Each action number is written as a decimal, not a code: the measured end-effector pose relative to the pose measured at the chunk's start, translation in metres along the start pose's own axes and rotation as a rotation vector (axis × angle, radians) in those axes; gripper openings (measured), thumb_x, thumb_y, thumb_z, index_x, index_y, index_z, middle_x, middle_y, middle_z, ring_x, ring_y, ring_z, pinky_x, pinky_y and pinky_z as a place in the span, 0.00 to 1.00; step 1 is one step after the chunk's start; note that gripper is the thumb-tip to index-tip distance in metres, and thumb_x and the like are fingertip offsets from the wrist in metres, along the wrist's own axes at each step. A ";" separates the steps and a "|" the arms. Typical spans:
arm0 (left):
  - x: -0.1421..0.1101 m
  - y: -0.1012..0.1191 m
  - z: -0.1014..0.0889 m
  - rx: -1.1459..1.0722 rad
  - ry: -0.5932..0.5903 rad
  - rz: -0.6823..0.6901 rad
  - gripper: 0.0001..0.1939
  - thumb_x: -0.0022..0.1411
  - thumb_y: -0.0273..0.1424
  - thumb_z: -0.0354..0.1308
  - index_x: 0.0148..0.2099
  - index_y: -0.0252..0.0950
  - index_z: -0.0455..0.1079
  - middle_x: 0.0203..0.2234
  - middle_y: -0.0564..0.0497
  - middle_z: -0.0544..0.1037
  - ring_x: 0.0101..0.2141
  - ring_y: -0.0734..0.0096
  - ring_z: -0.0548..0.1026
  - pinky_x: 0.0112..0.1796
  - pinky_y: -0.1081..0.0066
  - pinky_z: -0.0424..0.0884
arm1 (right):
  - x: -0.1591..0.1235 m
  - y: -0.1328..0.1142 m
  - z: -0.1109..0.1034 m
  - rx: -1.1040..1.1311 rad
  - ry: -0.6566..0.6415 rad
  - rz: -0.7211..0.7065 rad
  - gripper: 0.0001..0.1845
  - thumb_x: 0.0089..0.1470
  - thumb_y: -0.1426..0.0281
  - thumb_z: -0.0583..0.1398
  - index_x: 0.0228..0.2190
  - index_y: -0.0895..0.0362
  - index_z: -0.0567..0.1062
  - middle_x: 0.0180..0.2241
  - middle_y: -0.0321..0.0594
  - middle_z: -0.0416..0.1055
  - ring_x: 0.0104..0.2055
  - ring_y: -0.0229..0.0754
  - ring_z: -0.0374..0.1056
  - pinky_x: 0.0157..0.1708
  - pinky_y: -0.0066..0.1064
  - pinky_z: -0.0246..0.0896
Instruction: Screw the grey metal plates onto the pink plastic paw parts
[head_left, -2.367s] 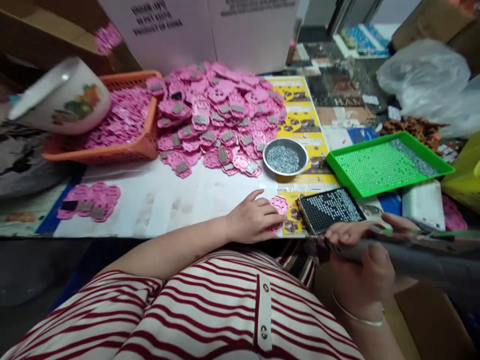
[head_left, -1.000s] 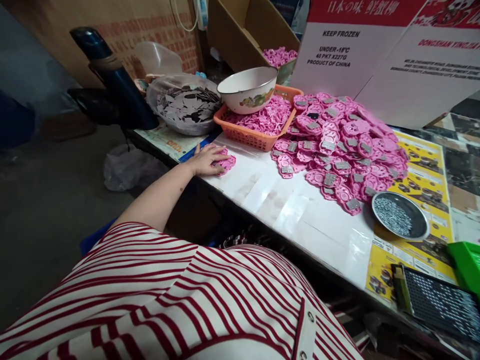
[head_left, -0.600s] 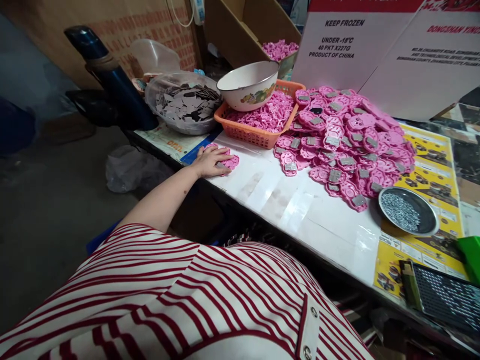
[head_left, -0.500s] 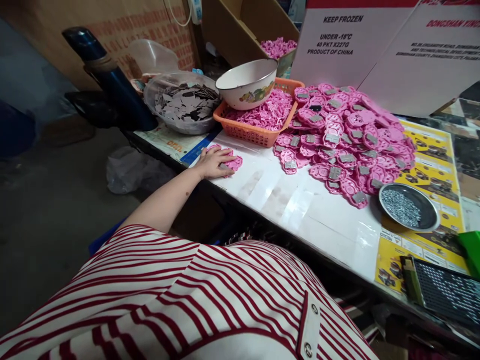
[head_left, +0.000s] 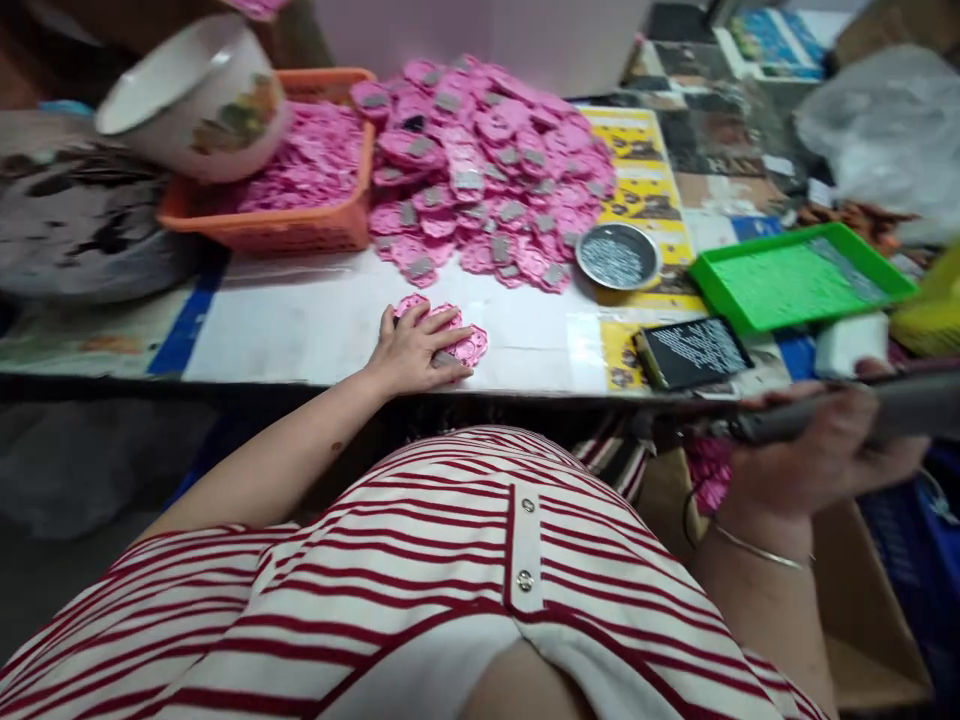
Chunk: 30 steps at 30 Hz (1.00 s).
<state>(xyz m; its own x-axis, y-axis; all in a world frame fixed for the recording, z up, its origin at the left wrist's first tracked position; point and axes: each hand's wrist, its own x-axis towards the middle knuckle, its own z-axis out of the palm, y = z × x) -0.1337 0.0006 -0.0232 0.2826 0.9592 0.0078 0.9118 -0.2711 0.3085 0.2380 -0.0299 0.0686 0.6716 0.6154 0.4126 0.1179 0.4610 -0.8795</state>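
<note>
My left hand [head_left: 412,352] lies over pink plastic casings [head_left: 471,346] on the white tabletop near its front edge. Its fingers curve down onto them, and a grey patch shows by the thumb. The palm hides part of the pieces. At the right, my right hand [head_left: 817,450] is wrapped around a dark electric screwdriver [head_left: 892,405], held level with its thin tip pointing left. The screwdriver is slightly blurred. Beyond my left hand rises a heap of similar pink casings [head_left: 502,125], many with grey metal plates.
A bowl of screws [head_left: 616,257] stands right of the heap. Near it are a black screw tray [head_left: 694,352] and a green tray [head_left: 795,285]. To the left, an orange basket [head_left: 300,232] of pink parts carries an enamel bowl [head_left: 202,110].
The view has swung right, bringing my right hand and the screwdriver into sight. My left hand has slid the pink casings rightward along the table, away from the basket.
</note>
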 end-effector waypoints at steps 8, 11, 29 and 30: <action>0.045 0.097 0.023 -0.031 -0.055 0.160 0.30 0.60 0.57 0.58 0.62 0.58 0.67 0.67 0.56 0.62 0.66 0.36 0.53 0.61 0.27 0.38 | 0.004 -0.004 -0.016 0.037 -0.181 -0.010 0.18 0.41 0.58 0.68 0.35 0.54 0.78 0.18 0.30 0.72 0.15 0.34 0.63 0.14 0.29 0.57; 0.060 0.128 0.030 -0.044 -0.060 0.179 0.30 0.60 0.59 0.56 0.62 0.58 0.67 0.67 0.56 0.61 0.66 0.34 0.52 0.60 0.25 0.38 | 0.005 -0.006 -0.019 0.079 -0.246 -0.012 0.17 0.45 0.61 0.66 0.37 0.56 0.79 0.19 0.31 0.73 0.16 0.34 0.65 0.16 0.29 0.60; 0.079 0.157 0.026 -0.085 -0.041 0.276 0.36 0.55 0.62 0.59 0.63 0.56 0.66 0.69 0.56 0.57 0.69 0.42 0.47 0.65 0.35 0.29 | -0.002 0.009 0.005 0.113 -0.308 -0.069 0.13 0.51 0.58 0.65 0.39 0.46 0.78 0.28 0.29 0.69 0.19 0.30 0.59 0.18 0.30 0.63; 0.081 0.152 0.023 -0.083 -0.064 0.326 0.36 0.55 0.61 0.60 0.63 0.57 0.66 0.69 0.58 0.56 0.69 0.43 0.46 0.65 0.36 0.29 | -0.002 0.009 0.005 0.105 -0.314 -0.062 0.13 0.51 0.58 0.65 0.39 0.46 0.78 0.24 0.28 0.66 0.18 0.31 0.58 0.18 0.30 0.62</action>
<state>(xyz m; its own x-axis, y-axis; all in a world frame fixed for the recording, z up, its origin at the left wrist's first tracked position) 0.0343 0.0349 0.0025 0.5755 0.8156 0.0602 0.7438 -0.5526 0.3762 0.2338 -0.0234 0.0608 0.4053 0.7433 0.5322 0.0644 0.5575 -0.8277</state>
